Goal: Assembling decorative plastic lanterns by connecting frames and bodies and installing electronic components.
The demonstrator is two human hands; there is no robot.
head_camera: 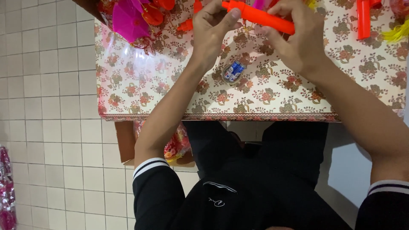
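Hands work one orange plastic tube (260, 17) above the floral-covered counter (272, 91): left hand (213, 30) pinches its end, right hand (298, 36) wraps its middle. The step looks like fitting or twisting an end piece, which needs a steady grip and a careful turn.

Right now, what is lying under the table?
Under the table, a brown cardboard box holds red and gold decorations. The person's dark-clothed legs hide the rest.
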